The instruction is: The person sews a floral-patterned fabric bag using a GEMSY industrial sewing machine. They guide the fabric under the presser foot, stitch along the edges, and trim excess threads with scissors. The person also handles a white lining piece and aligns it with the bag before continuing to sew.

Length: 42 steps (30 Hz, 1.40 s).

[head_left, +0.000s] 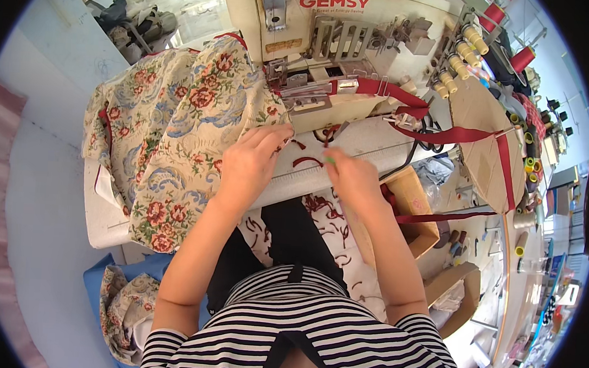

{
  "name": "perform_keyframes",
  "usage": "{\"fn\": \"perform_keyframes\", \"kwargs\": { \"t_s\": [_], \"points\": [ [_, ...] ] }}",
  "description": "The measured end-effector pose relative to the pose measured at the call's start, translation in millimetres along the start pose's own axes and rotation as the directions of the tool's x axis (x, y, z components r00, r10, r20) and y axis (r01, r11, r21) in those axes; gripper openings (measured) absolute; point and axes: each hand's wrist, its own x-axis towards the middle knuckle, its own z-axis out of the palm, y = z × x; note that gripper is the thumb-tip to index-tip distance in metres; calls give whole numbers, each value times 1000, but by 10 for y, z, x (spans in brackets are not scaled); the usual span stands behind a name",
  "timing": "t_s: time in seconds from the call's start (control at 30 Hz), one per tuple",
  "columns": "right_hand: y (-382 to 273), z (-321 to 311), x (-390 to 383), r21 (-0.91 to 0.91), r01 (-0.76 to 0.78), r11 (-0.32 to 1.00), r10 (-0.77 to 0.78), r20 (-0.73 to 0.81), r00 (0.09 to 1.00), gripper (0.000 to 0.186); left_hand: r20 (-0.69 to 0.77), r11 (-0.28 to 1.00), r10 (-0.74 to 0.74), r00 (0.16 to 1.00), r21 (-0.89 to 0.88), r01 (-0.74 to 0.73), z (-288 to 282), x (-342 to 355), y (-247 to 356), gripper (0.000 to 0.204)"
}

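Observation:
A floral tapestry fabric [191, 117] with dark red edging is spread over the left of the sewing machine's white bed [295, 174]. My left hand [252, 164] grips the fabric's right edge beside the presser foot area, fingers closed. Over the bed, to the right, my right hand [354, 179] is closed around a small tool [328, 158] with a green part. The tool's tip points toward the machine, but its exact kind is too blurred to tell. Short dark red trimmings [306, 162] lie on the bed between my hands.
The sewing machine [342, 59] stands across the far side. Red binding tape [456, 135] runs into it from a cardboard piece [481, 104] at right. A wooden drawer [417, 222] sits right of my right forearm. Red scraps [323, 209] litter my lap, and more floral fabric [122, 305] lies lower left.

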Motion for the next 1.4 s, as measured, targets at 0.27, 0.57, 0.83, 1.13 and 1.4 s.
{"fn": "perform_keyframes", "kwargs": {
  "t_s": [0.27,0.57,0.83,1.13,1.4],
  "points": [
    [69,92,-29,130,163,978,-133,-214,968,19,-6,1000,13,1000,9,-13,-27,7,1,30],
    [-158,159,-220,208,252,945,-205,-224,953,15,7,1000,21,1000,21,-21,-57,-5,-49,30],
    [81,-131,265,-442,126,888,-154,-28,988,16,-39,999,12,999,-32,-13,-21,-31,-19,27],
    [-216,61,521,-355,249,901,-326,-176,929,15,-129,991,60,990,129,-43,-57,-142,64,23],
    [-428,360,241,929,-357,96,-1,358,934,36,-10,984,178,984,4,-178,-168,-136,6,16]
  ]
}}
